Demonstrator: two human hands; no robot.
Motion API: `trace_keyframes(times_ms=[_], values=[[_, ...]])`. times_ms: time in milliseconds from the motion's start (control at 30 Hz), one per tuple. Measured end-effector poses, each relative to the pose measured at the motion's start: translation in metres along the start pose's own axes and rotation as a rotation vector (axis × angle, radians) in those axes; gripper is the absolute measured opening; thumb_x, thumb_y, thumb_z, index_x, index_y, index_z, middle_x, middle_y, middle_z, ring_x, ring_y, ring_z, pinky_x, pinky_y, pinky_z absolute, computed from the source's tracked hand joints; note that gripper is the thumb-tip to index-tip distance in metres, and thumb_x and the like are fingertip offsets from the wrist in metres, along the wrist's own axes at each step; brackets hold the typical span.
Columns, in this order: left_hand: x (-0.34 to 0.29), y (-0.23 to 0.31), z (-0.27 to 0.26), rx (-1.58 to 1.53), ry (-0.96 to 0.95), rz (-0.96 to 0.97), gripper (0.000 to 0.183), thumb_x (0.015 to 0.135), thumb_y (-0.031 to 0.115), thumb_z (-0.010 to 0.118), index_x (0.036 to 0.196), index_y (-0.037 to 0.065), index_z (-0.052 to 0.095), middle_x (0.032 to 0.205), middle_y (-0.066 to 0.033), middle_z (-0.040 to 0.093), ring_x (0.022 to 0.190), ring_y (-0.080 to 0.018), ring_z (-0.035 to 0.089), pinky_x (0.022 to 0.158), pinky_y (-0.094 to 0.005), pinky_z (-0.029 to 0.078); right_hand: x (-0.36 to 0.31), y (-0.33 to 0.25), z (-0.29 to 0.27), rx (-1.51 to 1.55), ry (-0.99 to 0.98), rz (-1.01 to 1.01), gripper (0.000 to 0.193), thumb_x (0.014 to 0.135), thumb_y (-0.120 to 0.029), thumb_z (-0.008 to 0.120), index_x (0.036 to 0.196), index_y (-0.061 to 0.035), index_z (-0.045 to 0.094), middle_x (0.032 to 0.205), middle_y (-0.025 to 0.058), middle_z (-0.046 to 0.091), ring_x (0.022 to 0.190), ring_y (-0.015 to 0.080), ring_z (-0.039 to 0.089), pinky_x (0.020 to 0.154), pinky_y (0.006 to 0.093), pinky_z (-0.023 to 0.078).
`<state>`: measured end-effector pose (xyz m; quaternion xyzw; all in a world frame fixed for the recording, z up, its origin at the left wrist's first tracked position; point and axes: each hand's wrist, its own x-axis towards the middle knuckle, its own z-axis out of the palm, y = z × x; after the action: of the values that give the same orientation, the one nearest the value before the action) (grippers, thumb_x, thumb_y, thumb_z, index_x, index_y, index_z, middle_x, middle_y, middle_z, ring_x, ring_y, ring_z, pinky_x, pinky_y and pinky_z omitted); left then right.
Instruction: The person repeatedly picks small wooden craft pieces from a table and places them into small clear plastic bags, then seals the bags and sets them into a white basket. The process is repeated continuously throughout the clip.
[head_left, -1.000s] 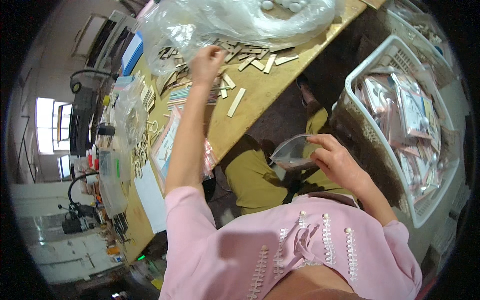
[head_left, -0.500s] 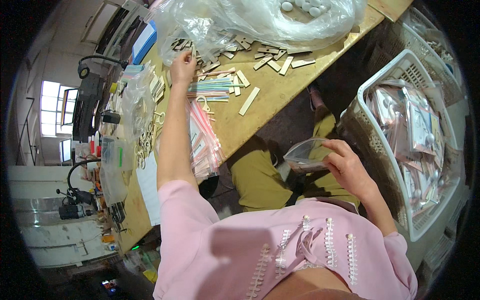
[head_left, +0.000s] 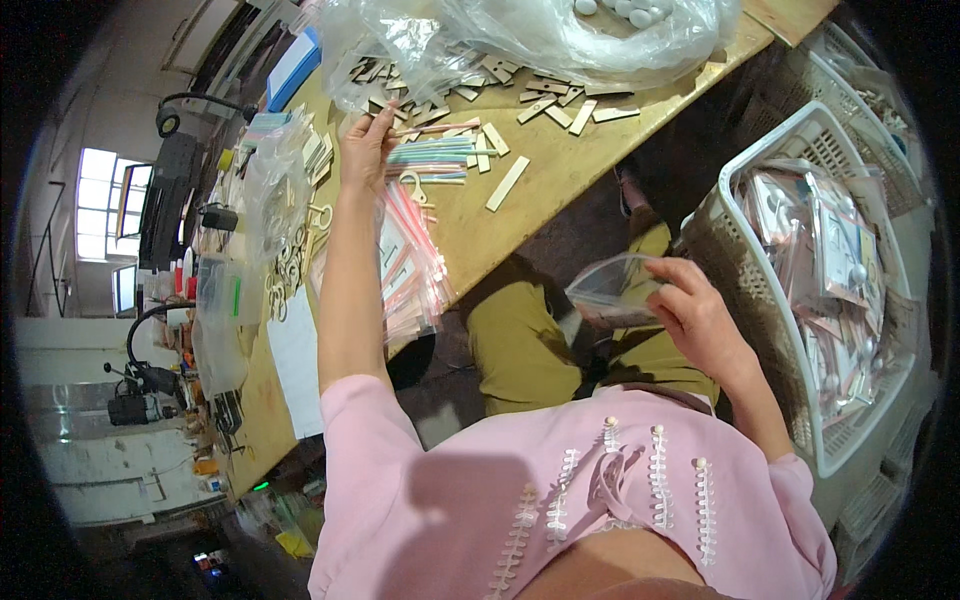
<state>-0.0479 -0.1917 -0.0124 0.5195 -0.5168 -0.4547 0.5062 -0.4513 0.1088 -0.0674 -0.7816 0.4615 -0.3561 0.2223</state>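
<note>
So the right hand (head_left: pixel 692 300) has a clear bag (head_left: pixel 612 308) by its right end, thumb and fingers closed on the plastic, out over the lap on the near side of the table (head_left: pixel 475 235). The left hand (head_left: pixel 365 152) is way over at the far left, right by the pile of wooden pieces (head_left: pixel 548 88). Its fingertips look close together, but I honestly can't tell if there's a piece between them.

What could go wrong: the bag's only held at one end, so a slack grip or a turn of the wrist could let the mouth flop shut or tip out whatever's inside (something flat, too blurry to say). If it slipped, I'd guess lap or floor. Also, the left forearm runs right beside the pink-edged packets (head_left: pixel 412 268), which reach the near table edge, so a careless elbow might sweep some off. And the pieces overlap, so fingers could easily grab two.

As for which way the bag points: its long axis goes roughly left to right, a pointy corner aimed left, away from the hand. The gaping mouth seems to face up and toward the far side. White basket (head_left: pixel 745 290) is well off to the right.
</note>
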Motion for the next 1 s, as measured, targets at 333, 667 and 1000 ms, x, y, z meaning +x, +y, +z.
trace_keyframes(times_ms=[333,667,1000], values=[[-0.193,0.052,0.132,0.144,-0.48,0.044,0.009,0.092,0.009,0.074,0.098,0.003,0.075,0.084,-0.0007,0.072,0.076,-0.0068,0.061,0.067,-0.0249,0.049,0.029,-0.008,-0.007,-0.013,0.11,-0.114,0.018,0.081,0.003,0.074,0.091,0.0018,0.06,0.135,0.0223,0.061,0.123,0.0423,0.06,0.101,0.0459,0.052],[-0.126,0.066,0.217,0.632,-0.451,0.69,0.016,0.097,0.01,0.068,0.109,0.003,0.077,0.098,-0.0112,0.077,0.082,-0.017,0.071,0.072,-0.0292,0.055,0.004,0.008,-0.023,-0.055,0.153,-0.073,0.016,0.085,-0.002,0.075,0.084,0.0051,0.061,0.134,0.0246,0.062,0.123,0.0422,0.061,0.099,0.0463,0.056],[0.065,0.024,0.342,0.845,-0.476,0.809,0.036,0.096,0.013,0.06,0.131,0.009,0.067,0.126,-0.0203,0.067,0.112,-0.0377,0.067,0.098,-0.0458,0.052,-0.035,0.014,-0.025,0.002,0.164,0.066,0.013,0.081,-0.001,0.074,0.086,0.0036,0.063,0.129,0.0245,0.063,0.119,0.0429,0.062,0.098,0.0465,0.055]])
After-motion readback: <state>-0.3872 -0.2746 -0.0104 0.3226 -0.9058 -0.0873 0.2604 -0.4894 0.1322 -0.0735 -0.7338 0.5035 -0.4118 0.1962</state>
